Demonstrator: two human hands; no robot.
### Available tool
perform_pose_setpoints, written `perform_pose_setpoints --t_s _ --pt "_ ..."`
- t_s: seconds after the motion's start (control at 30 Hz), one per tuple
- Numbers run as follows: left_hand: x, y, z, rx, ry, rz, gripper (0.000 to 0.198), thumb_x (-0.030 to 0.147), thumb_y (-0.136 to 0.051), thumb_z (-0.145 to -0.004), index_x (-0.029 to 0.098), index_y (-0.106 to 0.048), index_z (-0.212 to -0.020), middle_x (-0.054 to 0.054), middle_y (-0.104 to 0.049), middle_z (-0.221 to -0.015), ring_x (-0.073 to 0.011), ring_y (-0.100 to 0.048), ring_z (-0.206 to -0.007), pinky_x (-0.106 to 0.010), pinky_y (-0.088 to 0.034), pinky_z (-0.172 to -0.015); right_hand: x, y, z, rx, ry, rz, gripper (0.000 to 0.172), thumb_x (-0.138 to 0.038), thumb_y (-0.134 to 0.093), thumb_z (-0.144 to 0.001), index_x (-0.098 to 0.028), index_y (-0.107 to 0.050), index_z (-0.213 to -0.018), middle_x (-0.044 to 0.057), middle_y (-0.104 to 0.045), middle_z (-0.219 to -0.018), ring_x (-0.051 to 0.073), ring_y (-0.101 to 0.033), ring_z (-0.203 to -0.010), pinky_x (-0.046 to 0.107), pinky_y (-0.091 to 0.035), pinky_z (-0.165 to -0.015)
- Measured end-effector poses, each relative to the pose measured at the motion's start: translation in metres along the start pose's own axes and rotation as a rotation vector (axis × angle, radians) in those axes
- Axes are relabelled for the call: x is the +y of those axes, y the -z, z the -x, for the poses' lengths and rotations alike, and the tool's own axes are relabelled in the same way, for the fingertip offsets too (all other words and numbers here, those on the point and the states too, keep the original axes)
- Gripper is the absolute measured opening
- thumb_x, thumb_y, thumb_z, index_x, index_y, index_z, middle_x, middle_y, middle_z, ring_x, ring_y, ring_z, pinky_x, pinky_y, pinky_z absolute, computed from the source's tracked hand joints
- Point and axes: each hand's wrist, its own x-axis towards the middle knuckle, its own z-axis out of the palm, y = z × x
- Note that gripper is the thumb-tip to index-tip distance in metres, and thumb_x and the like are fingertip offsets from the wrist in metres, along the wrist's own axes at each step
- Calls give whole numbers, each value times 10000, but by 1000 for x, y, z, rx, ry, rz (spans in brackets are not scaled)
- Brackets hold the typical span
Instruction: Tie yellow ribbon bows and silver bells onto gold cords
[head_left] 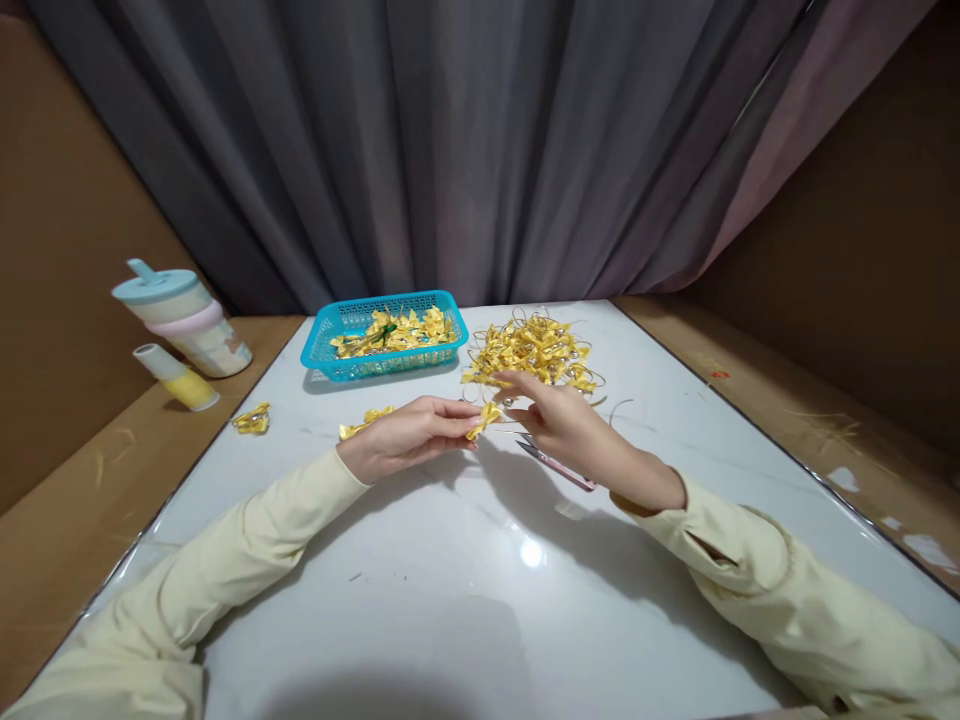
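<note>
A small yellow ribbon bow (486, 418) is pinched between the thumb and fingers of my left hand (416, 432), above the white table. Close by on the right, my right hand (566, 425) has its fingers curled at the bow's edge, the index finger raised. Something small and silvery shows at its fingertips, too small to name. Under that hand lies a pair of scissors (559, 467) with pink handles, partly covered. Just beyond both hands is a heap of yellow bows (532, 348) with thin gold cords. More yellow ribbon (364, 422) lies behind my left wrist.
A blue plastic basket (382, 372) with yellow bows and a green piece stands at the back left. A yellow ribbon piece (253, 419) lies near the table's left edge. Beyond that edge are a lidded tumbler (199, 325) and a yellow-and-white spool (178, 378). Grey curtains (450, 150) hang behind.
</note>
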Motion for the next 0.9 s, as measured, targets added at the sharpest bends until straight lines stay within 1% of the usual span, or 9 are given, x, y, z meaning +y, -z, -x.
perform_pose_setpoints --t_s 0.17,0.33,0.43,0.5,0.57,0.63,0.67,0.8,0.9 --pt "2 1 2 -1 -28 -51 136 138 -653 -746 99 -695 -868 -23 -598 -774 -89 -520 -716 -242 -412 -762 -4 3 0 -2 -43 1 375 -80 -462 -821 -119 -503 -1192 87 -706 -928 144 -654 -707 247 -479 -668" --pt "3 -2 -5 -19 -141 -226 263 234 -596 -815 102 -642 -1038 -77 -626 -943 -128 -570 -825 -297 -433 -841 -15 24 -10 -131 -223 -139 225 -186 -451 -857 -132 -624 -991 2 -692 -641 68 -511 -345 196 -429 -454" --pt "0 2 -13 171 -389 -603 383 320 -565 -837 120 -564 -1163 -143 -554 -1198 -227 -545 -1060 -412 -412 -933 -12 47 -34 -60 -196 31 212 -154 -459 -829 -131 -665 -787 -13 -635 -525 69 -511 -336 185 -399 -427" --pt "-5 10 -14 267 -696 -957 412 277 -573 -830 137 -529 -1215 -153 -452 -1341 -268 -413 -1243 -459 -313 -1035 -2 65 -57 -6 -187 238 184 -86 -502 -764 -119 -679 -731 -1 -610 -487 97 -554 -394 198 -407 -457" --pt "-13 18 -9 7 -878 -1261 362 176 -519 -851 166 -538 -1212 -123 -480 -1342 -247 -371 -1293 -457 -239 -1090 12 80 -81 16 -218 308 176 -62 -517 -741 -96 -689 -743 21 -618 -494 117 -573 -426 216 -434 -487" --pt "-24 22 0 -311 -950 -1428 358 107 -477 -858 187 -549 -1200 -95 -546 -1290 -206 -436 -1256 -393 -285 -1087 28 92 -103 -45 -311 287 187 -27 -514 -725 -75 -689 -769 40 -644 -544 118 -582 -434 230 -459 -505" --pt "-29 22 4 -390 -986 -1458 355 82 -466 -854 188 -563 -1179 -92 -566 -1268 -196 -463 -1236 -363 -313 -1075 34 95 -111 -94 -354 298 193 -15 -532 -713 -67 -687 -814 39 -648 -553 120 -589 -447 234 -469 -520" --pt "-43 10 16 -517 -1037 -1537 302 51 -437 -827 189 -647 -995 -96 -605 -1212 -195 -530 -1156 -321 -392 -1000 31 89 -120 -190 -345 382 489 -10 -651 -633 -69 -597 -1115 91 -704 -798 163 -636 -586 266 -489 -568" --pt "-49 -3 12 -506 -925 -1545 217 75 -493 -766 187 -656 -678 -120 -688 -871 -212 -608 -866 -330 -478 -809 -10 59 -98 -209 -222 359 478 -173 -653 -738 -127 -541 -1201 108 -683 -978 195 -653 -764 283 -498 -657"
